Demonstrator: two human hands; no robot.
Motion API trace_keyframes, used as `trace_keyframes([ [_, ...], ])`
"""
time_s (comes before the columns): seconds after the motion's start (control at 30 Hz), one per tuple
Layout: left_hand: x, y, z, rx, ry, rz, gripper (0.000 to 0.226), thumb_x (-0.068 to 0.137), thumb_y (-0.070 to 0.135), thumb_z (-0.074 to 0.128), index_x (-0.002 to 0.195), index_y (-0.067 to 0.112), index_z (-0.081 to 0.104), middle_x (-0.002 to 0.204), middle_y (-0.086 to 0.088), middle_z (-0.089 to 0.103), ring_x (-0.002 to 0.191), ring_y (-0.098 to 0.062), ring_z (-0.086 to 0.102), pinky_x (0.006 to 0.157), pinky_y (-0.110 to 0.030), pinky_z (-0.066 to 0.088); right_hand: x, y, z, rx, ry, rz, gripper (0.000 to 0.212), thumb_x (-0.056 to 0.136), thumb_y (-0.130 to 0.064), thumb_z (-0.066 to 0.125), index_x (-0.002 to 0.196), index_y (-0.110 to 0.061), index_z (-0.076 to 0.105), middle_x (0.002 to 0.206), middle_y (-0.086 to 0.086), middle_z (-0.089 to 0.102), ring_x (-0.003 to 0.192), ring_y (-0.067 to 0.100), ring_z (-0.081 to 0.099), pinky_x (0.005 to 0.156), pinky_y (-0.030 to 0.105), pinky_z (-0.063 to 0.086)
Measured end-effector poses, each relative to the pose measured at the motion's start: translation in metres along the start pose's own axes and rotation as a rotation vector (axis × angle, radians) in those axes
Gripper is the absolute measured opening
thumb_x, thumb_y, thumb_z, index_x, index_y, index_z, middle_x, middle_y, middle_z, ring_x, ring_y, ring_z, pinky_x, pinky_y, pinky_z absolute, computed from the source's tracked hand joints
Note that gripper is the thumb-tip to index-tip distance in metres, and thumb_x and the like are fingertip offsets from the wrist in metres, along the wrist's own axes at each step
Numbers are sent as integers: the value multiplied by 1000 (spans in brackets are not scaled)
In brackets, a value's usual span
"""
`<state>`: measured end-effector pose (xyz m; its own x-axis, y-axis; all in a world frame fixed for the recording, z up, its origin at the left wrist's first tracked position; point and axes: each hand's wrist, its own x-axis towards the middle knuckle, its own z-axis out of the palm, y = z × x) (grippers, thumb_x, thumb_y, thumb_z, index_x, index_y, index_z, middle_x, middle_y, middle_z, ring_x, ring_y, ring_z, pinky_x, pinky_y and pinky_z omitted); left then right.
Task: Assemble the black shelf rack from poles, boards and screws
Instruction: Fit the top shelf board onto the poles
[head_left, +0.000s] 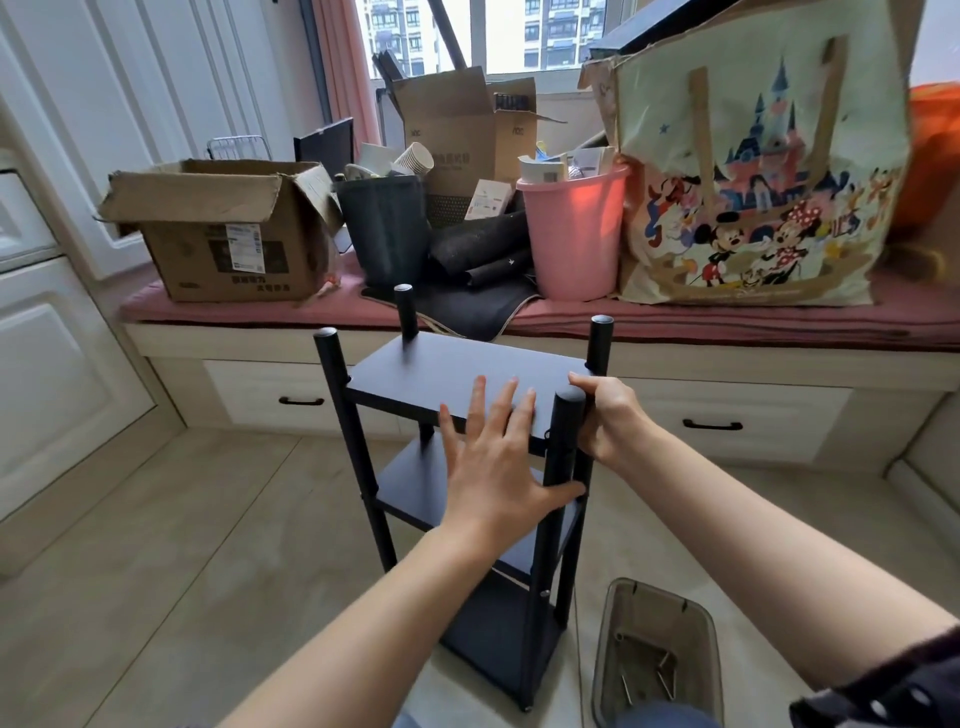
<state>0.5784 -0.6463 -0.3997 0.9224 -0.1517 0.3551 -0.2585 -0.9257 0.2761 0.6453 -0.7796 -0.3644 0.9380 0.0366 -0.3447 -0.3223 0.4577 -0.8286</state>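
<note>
Upright, the black shelf rack (467, 467) stands on open floor before the window seat (727, 332); left hand (493, 467) lies flat, fingers spread, on its top board's near edge. Right hand (608, 415) grips the near-right pole (563, 441); a clear bin (660, 654) sits just right of the rack's base

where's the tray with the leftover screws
In the head view the clear plastic tray sits on the floor at lower right, just right of the black shelf rack, under the right forearm.

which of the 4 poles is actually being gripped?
The near-right pole: the right hand wraps around it just below its cap. The other three poles stand untouched; the left hand lies flat on the top board.
</note>
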Motion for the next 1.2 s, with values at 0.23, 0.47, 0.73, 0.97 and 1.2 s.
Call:
trace_keyframes([
  [0.23, -9, -12, 3, 43, 207, -104, 105, 57, 87, 66, 146, 35, 46, 148, 3, 17, 137, -26, 12, 113, -51, 19, 3, 6, -1, 42, -41, -31, 33, 100, -12, 47, 129, 3, 51, 107, 19, 70, 88, 33, 70, 67, 40, 55],
  [0.47, -12, -14, 0, -201, 155, -289, 106, 59, 67, 79, 151, 38, 34, 130, 5, 12, 127, -20, 18, 115, -42, 26, 3, 13, 2, 96, -74, -5, 28, 98, -9, 48, 122, 4, 54, 104, 20, 72, 91, 33, 71, 69, 41, 59],
  [0.73, -11, -30, -12, -604, -60, -547, 122, 65, 36, 89, 155, 48, 8, 124, 7, 10, 120, -24, 34, 96, -29, 35, -5, 28, 8, 172, -176, 87, 15, 95, -3, 50, 106, 1, 60, 94, 16, 74, 78, 30, 74, 66, 39, 59],
  [0.97, -11, -61, -35, -1718, -49, -497, 129, 68, 15, 89, 156, 47, 0, 151, -14, 48, 123, -25, 62, 102, -43, 52, -10, 31, 8, 248, -195, 83, 17, 95, -1, 49, 107, 1, 61, 91, 17, 75, 77, 29, 75, 58, 37, 60],
  [1.2, 30, -66, -22, -1958, 122, -840, 41, 100, 22, 58, 135, 1, 56, 125, -17, 68, 113, -32, 67, 98, -45, 54, -12, 32, 5, 266, -196, 74, 21, 95, 0, 49, 113, 2, 60, 97, 17, 75, 81, 29, 75, 59, 36, 60],
])
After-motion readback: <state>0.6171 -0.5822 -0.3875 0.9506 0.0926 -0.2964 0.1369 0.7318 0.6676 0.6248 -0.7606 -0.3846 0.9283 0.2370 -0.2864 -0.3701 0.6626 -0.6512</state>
